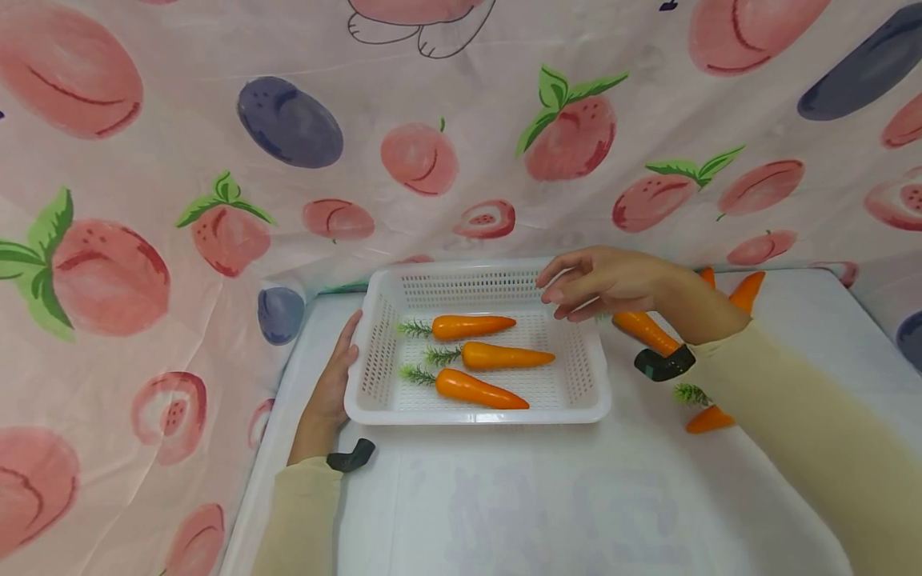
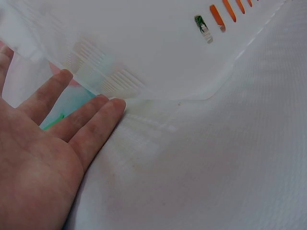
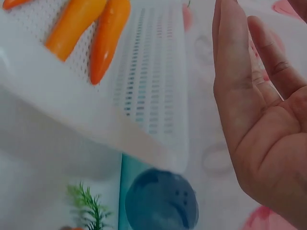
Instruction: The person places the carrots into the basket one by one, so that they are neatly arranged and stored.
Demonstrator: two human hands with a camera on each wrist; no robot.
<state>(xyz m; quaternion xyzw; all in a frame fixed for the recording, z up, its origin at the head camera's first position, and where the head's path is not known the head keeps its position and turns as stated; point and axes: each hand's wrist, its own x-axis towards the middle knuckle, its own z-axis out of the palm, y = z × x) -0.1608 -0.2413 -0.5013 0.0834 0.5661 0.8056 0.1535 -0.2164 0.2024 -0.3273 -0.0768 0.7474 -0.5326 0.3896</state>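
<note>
A white perforated plastic basket point(image 1: 475, 417) sits on the table with three orange carrots inside, their green tops pointing left: a back carrot point(image 1: 471, 326), a middle carrot point(image 1: 507, 356) and a front carrot point(image 1: 481, 389). My left hand point(image 1: 334, 380) is at the basket's left side; in the left wrist view its straight fingers point(image 2: 96, 127) reach the basket wall. Above the basket's back right corner hovers my right hand point(image 1: 605, 280), fingers loosely bent and holding nothing. The right wrist view shows this hand point(image 3: 268, 120) apart from the basket.
Several more carrots lie right of the basket, partly hidden by my right arm: one carrot point(image 1: 644, 330) close by, a tip point(image 1: 747, 292) farther back, another carrot point(image 1: 709, 419) nearer the front. A fruit-patterned cloth point(image 1: 418, 96) hangs behind the white table point(image 1: 533, 496).
</note>
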